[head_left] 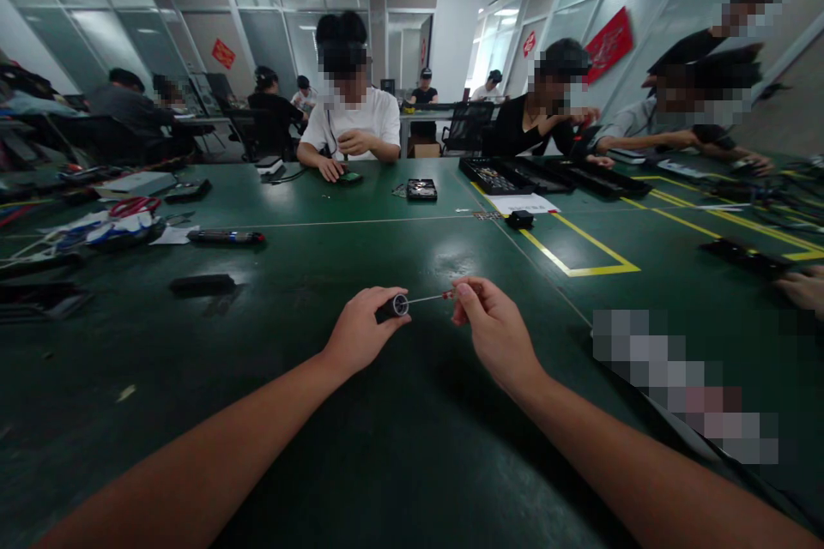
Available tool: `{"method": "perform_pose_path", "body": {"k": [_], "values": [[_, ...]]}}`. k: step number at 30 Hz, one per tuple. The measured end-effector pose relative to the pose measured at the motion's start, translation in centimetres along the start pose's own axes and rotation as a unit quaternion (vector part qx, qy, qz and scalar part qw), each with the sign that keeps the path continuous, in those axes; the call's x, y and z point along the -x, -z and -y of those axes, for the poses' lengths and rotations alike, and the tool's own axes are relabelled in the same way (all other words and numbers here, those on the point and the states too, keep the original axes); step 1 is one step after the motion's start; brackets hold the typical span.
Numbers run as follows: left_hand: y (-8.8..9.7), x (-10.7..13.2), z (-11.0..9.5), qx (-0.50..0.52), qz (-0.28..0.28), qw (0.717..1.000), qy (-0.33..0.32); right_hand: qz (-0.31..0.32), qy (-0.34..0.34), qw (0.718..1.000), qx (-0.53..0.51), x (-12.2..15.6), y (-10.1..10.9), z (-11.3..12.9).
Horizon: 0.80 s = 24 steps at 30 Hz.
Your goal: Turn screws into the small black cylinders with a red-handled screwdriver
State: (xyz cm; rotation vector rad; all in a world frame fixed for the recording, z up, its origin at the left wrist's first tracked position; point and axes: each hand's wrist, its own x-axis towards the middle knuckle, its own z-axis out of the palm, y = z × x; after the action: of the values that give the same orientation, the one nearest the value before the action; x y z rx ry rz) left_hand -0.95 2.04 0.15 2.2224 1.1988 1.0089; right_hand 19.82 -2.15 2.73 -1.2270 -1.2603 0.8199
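My left hand (366, 324) is closed around a short black cylinder (391, 306) whose pale-rimmed round end faces right. In my right hand (493, 317) is a thin screwdriver (428, 299), its reddish handle mostly hidden by the fingers. The metal shaft runs left, and its tip meets the round end of the cylinder; whether it sits inside or only against it I cannot tell. Both hands are above the green tabletop (399, 446).
A black oblong piece (202, 284) and a dark tube-like tool (227, 237) lie to the left, near cables and gloves (125, 227). Ahead are a small black block (520, 220), a parts tray (495, 176) and yellow tape (598, 271). Several people sit around the table.
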Motion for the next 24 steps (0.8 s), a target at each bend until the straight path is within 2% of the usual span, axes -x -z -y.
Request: {"method": "perform_pose_path", "body": {"k": [7, 14, 19, 24], "values": [[0.06, 0.1, 0.12, 0.007, 0.002, 1.0, 0.006, -0.002, -0.007, 1.0, 0.011, -0.12, 0.19, -0.21], [0.02, 0.06, 0.01, 0.001, 0.005, 1.0, 0.0, 0.025, -0.05, 0.992, -0.111, 0.27, -0.2, 0.18], [-0.03, 0.1, 0.01, -0.005, 0.009, 1.0, -0.003, 0.0, -0.102, 0.988, -0.113, 0.45, -0.25, 0.47], [0.1, -0.03, -0.11, -0.003, 0.008, 1.0, 0.008, -0.01, -0.069, 0.994, -0.09, 0.22, -0.19, -0.26]]}}
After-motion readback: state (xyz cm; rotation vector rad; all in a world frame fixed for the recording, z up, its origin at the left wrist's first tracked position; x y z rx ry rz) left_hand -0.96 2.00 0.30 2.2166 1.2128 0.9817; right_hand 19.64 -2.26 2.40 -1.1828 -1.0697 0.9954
